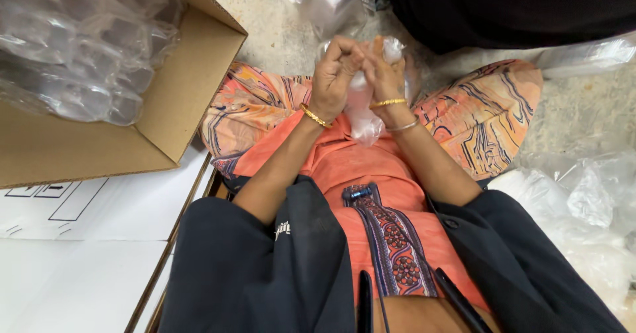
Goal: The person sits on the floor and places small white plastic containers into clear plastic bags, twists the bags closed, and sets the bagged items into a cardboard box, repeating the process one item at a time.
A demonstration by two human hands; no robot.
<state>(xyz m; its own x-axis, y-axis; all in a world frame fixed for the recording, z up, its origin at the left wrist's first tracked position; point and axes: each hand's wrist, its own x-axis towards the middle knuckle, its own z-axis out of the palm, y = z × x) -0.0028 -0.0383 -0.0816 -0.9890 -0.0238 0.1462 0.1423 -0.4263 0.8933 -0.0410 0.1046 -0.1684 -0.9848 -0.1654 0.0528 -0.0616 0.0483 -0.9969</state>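
Your left hand (333,74) and right hand (383,74) both pinch the thin clear plastic bag (363,117) between them (its tail hangs below your wrists); pull unevenly and the film could tear.

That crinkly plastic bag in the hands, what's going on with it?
A seated person grips a small clear plastic bag with both hands, the left hand and right hand pinched together at its top, above a lap in orange patterned cloth. An open brown cardboard box full of clear plastic packs sits at the person's left. More clear bags lie at the right.
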